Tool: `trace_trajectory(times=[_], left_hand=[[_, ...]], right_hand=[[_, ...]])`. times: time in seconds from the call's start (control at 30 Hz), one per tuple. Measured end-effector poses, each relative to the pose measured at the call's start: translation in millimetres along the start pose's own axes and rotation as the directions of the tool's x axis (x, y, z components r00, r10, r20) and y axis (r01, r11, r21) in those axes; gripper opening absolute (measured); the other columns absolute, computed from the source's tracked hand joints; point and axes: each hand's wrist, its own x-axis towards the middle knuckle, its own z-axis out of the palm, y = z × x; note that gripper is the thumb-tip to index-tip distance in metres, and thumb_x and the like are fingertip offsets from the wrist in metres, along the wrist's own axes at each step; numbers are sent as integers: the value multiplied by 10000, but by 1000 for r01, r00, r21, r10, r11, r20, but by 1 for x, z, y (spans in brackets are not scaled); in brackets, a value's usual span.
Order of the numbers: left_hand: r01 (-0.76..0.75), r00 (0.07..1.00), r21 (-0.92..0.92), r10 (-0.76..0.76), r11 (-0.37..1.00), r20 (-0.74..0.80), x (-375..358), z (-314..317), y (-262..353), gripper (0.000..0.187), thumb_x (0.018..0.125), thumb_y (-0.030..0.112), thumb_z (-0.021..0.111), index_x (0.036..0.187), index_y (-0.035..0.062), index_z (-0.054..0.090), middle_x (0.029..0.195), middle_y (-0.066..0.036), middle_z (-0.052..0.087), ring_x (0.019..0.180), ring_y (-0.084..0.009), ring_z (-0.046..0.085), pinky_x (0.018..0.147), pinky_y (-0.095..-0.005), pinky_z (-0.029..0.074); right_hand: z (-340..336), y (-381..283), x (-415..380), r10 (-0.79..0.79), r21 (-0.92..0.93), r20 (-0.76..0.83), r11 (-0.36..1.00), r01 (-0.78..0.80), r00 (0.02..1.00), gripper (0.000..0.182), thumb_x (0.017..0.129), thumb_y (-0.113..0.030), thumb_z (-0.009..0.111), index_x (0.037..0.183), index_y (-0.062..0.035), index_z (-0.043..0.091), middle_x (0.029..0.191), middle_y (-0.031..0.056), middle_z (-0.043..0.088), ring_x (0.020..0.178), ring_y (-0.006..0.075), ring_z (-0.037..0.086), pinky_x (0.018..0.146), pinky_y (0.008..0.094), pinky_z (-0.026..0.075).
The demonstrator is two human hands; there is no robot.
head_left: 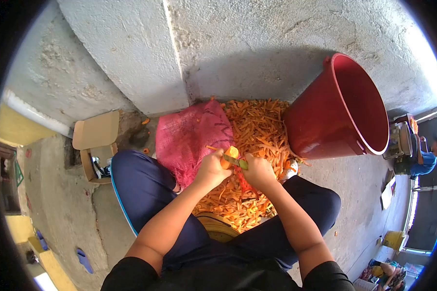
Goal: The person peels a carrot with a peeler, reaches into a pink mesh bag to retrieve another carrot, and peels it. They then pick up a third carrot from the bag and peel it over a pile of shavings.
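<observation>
Close together over a heap of orange peelings, both my hands are at work between my knees. My left hand is closed around a thick orange carrot, its bright surface showing above the fingers. My right hand grips a green-handled peeler, its dark metal blade lying across the carrot. The blade's exact shape is too small to make out. A thin orange strip sticks out by my left thumb. Just beyond my left hand, a pink mesh sack lies on the heap.
A large red bucket leans at the right by the wall. An open cardboard box stands to the left. Below my hands is a yellowish round rim. A blue slipper lies on the floor. Other people are at the far right.
</observation>
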Motion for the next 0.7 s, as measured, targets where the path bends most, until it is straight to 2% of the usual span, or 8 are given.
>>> trace_trajectory(times=[0.13,0.23,0.3,0.33,0.4,0.5,0.53,0.7], left_hand=[[26,1000,62,-27,998,16,-2,1,0,318,565,95,644,825,0,486,691,-207,549,707,-361,553,592,-386,437],[-82,996,91,84,992,-14,-5,-1,6,296,572,95,640,814,9,493,709,-204,557,705,-353,556,605,-393,443],[-139,987,80,132,987,93,-14,-2,15,297,578,95,639,829,16,503,734,-190,565,714,-346,557,623,-397,448],[-230,964,-47,234,972,129,-20,2,22,314,588,96,639,863,24,505,755,-178,566,725,-343,556,624,-400,447],[-291,948,-31,293,956,128,-25,5,26,341,592,91,646,894,24,504,770,-167,566,732,-332,557,629,-384,446],[-287,955,20,284,958,81,-16,4,19,351,591,90,659,896,14,502,771,-173,564,728,-326,560,620,-368,447],[-279,960,48,276,959,57,-13,2,16,351,592,92,660,895,12,500,769,-178,562,727,-328,560,616,-370,447],[-133,991,109,132,985,20,-5,-2,-1,355,593,110,666,880,7,485,753,-195,547,735,-351,544,613,-380,435]], right_hand=[[4,1,2,21,-8,-6,1000,-21,1000,204,752,-227,481,797,-29,503,665,219,556,661,389,549,608,463,429],[12,10,8,86,41,7,995,-87,996,216,750,-226,470,767,-18,525,687,219,563,683,381,553,628,455,432],[24,34,22,176,105,50,978,-180,983,233,747,-226,462,761,-11,553,716,223,570,708,373,558,647,446,436],[19,41,26,225,61,64,972,-229,972,252,744,-231,461,769,-5,568,746,225,575,733,366,561,660,438,439],[19,56,34,269,-23,110,963,-268,957,301,739,-245,467,811,23,583,817,234,580,791,364,563,691,420,446],[38,61,38,284,43,167,955,-295,944,300,753,-220,437,809,31,590,864,225,581,830,342,567,727,404,451],[15,36,30,223,-57,231,975,-216,947,312,762,-240,430,830,26,578,851,237,573,827,358,557,724,420,443],[12,21,24,138,133,99,980,-150,986,309,774,-284,441,866,-17,564,802,239,567,796,387,542,703,438,429]])
